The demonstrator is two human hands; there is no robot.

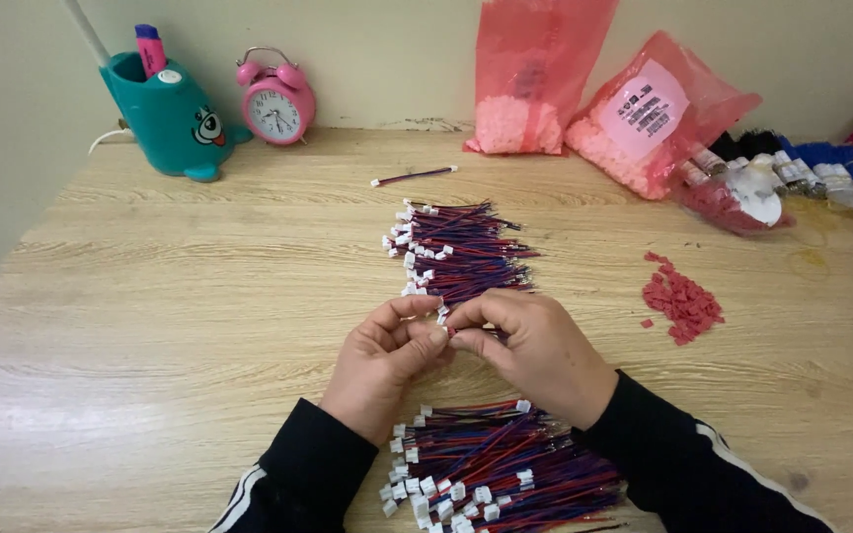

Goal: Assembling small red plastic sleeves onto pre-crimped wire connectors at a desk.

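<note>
Both hands meet at the middle of the table: the left hand [379, 363] and the right hand [535, 350] are pinched fingertip to fingertip on a small red piece [450, 332], which peeps out between the thumbs and forefingers. Both are closed in a fine grip, left fingers curled under, right knuckles up. Whether a wire runs from that piece I cannot tell; the fingers cover it.

Just beyond the fingertips lies the far bundle [456, 253] of red and dark wires, white plugs lined up on its left side, bare ends to the right. Its near edge touches or almost touches the hands. Right under the wrists sits the near bundle [491, 464], the same kind of wires, white plugs heaped at its left and front. Black sleeves with white stripes frame it on both sides.

Off to the right, well clear of the hands, there's a little heap of red caps [683, 299]. One lone wire [414, 176] lies by itself past the far bundle.

Along the back wall: a teal pen holder [172, 114] at the left with a pink marker in it, a pink alarm clock [276, 103] beside it, then two pink bags [584, 94] of pale parts, one upright, one slumped with a white label. Far right, a clear bag [737, 197] of red bits and some reels crowd the corner of the wooden table [150, 296].
</note>
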